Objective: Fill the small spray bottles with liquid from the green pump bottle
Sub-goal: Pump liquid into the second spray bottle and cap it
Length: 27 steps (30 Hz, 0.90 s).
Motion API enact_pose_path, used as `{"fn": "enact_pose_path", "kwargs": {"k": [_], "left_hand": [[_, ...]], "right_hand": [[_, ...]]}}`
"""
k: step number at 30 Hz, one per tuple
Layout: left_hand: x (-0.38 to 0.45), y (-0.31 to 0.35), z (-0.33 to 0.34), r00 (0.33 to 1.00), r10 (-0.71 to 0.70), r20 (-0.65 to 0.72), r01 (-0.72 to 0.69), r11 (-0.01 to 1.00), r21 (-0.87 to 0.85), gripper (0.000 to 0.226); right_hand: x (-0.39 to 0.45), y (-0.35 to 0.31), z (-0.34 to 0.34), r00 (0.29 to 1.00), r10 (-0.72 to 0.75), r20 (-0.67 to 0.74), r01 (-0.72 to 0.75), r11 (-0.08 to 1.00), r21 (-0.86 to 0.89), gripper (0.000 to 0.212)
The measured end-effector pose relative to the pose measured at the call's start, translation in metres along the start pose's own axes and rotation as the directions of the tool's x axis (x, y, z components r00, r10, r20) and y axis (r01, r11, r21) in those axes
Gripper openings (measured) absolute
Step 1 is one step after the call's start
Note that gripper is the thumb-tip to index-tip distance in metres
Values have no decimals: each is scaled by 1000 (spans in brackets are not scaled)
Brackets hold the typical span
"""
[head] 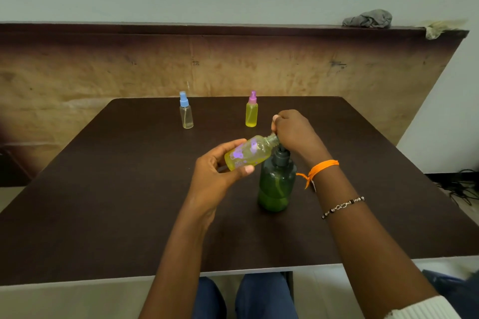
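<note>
My left hand (217,176) holds a small uncapped spray bottle (250,151) tilted, its open neck pointing right toward the pump. It is partly full of yellow liquid and carries a purple print. My right hand (295,132) rests closed on top of the pump head of the green pump bottle (276,184), which stands upright in the middle of the dark table (103,202). The pump spout is hidden under my hand. At the back stand a blue-capped spray bottle (186,111), nearly clear, and a pink-capped one (251,110) full of yellow liquid.
A wooden panel (233,67) rises behind the table, with a grey cloth (368,18) on its top ledge. Cables (456,186) lie on the floor to the right. My knees (246,298) show under the table's near edge.
</note>
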<state>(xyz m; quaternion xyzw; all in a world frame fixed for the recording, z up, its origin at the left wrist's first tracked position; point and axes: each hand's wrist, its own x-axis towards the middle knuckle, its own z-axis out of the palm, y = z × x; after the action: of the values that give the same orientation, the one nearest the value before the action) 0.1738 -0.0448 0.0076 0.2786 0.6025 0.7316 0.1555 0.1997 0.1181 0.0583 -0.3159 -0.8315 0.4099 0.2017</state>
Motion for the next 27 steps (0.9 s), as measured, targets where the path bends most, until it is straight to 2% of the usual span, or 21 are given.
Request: {"fn": "enact_pose_path", "kwargs": {"k": [5, 12, 15, 21, 27], "left_hand": [[-1, -5, 2, 1000, -7, -12, 7, 1000, -7, 48], [1, 2, 0, 1000, -3, -5, 3, 1000, 6, 49], [3, 6, -1, 1000, 3, -3, -3, 1000, 15, 49], [-1, -1, 1, 1000, -13, -9, 13, 1000, -2, 49], [0, 0, 0, 1000, -17, 0, 17, 1000, 4, 49]], "right_hand": [[-1, 8, 5, 999, -17, -42, 17, 1000, 0, 32], [-3, 1, -3, 999, -30, -18, 27, 992, -127, 28], [-1, -4, -3, 998, -52, 36, 54, 996, -70, 31], [0, 6, 6, 1000, -2, 13, -1, 984, 181, 33], [2, 11, 8, 1000, -8, 9, 6, 976, 219, 38]]}}
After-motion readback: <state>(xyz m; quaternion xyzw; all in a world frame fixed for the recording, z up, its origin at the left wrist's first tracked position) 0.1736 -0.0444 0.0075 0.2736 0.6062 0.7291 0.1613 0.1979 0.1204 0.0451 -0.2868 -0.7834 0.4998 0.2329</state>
